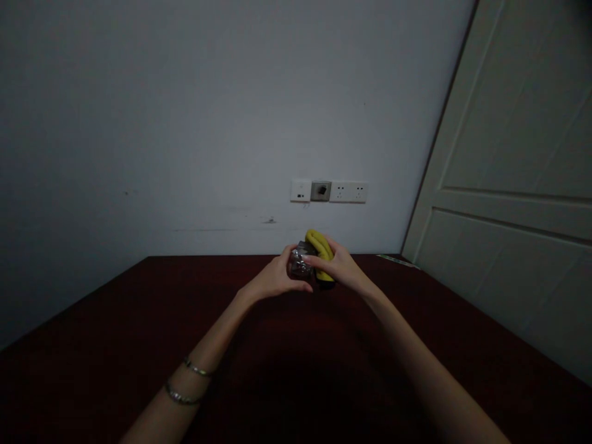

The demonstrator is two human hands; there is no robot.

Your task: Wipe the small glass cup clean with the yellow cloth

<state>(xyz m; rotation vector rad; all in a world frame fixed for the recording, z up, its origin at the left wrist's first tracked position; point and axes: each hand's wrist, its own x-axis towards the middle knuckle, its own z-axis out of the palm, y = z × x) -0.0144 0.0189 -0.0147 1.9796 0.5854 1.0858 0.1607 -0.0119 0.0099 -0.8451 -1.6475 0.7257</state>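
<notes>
Both of my hands are held out in front of me over the dark red table [203, 345]. My left hand [272, 277] is curved round the side of a small clear, shiny object [300, 264] that looks like glass; its exact kind is too dark to make out. In my right hand [345, 266] is a folded yellow cloth [320, 244] with a dark lower edge. The cloth lies against the right side of the clear object, and my right thumb reaches across towards it. My right fingers are mostly hidden behind the cloth.
Behind the table stands a pale wall [222, 123] with a row of white sockets [348, 192] and a grey switch plate [320, 191]. A panelled door [522, 148] rises along the right side. A thin patterned strip [398, 261] lies at the table's back right corner.
</notes>
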